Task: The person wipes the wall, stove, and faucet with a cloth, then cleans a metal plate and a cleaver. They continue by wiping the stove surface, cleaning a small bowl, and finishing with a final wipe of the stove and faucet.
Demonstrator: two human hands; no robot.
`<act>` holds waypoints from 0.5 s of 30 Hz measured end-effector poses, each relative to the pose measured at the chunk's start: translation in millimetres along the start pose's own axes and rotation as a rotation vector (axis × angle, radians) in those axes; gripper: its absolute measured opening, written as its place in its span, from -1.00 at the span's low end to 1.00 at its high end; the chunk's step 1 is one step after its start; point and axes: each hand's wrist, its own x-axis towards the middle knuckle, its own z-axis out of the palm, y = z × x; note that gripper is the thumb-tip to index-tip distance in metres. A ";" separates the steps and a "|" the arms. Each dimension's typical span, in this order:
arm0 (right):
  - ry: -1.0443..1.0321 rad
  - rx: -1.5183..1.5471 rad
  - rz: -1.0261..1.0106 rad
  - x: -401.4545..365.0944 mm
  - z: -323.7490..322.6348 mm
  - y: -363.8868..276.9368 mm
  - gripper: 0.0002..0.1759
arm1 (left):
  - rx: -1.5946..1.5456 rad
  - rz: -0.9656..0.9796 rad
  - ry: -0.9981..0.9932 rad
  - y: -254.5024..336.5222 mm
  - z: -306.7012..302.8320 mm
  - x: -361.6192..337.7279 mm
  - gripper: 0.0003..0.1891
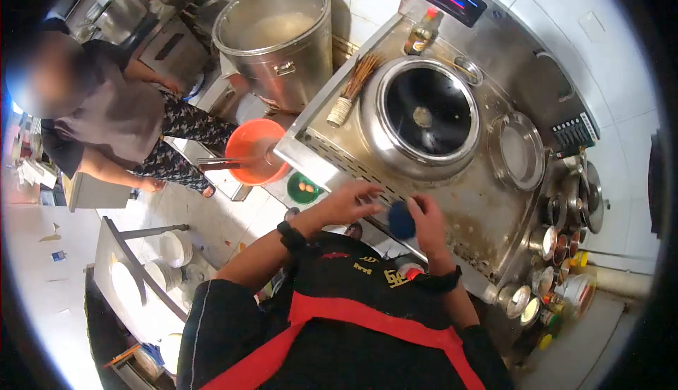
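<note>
My right hand [429, 226] is closed on a small dark blue item [402, 220] with a rounded outline; its kind is not clear. Just left of it my left hand [351, 202] has its fingers apart, with nothing seen in them. Both hands are above the front edge of the steel stove [452, 215]. Beyond them a dark wok [445, 132] sits inside a wide steel ring [374, 132]. A bamboo brush [351, 93] lies on the stovetop left of the wok.
A sauce bottle [419, 35] stands behind the wok; a round strainer [521, 151] lies at its right. Seasoning containers [542, 240] line the right side. A large steel pot [279, 72], an orange basin [258, 171] and a green bowl [304, 188] are leftward. Another person [116, 108] stands at left.
</note>
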 end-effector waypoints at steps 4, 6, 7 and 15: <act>-0.224 0.219 -0.413 16.3 47.5 -63.4 -0.66 | -0.390 -0.171 0.252 -8.0 -21.5 -13.9 -0.67; -0.237 -0.075 -0.682 25.2 61.8 -81.0 -0.69 | -0.231 -0.154 0.353 -6.8 -47.8 -35.7 -0.73; -0.442 0.022 -0.543 26.1 67.9 -92.9 -0.72 | -0.210 -0.183 0.379 -3.1 -59.3 -46.6 -0.76; -0.490 -0.076 -0.699 46.6 154.2 -150.7 -0.74 | -0.148 -0.100 0.583 -49.2 -131.1 -103.7 -0.79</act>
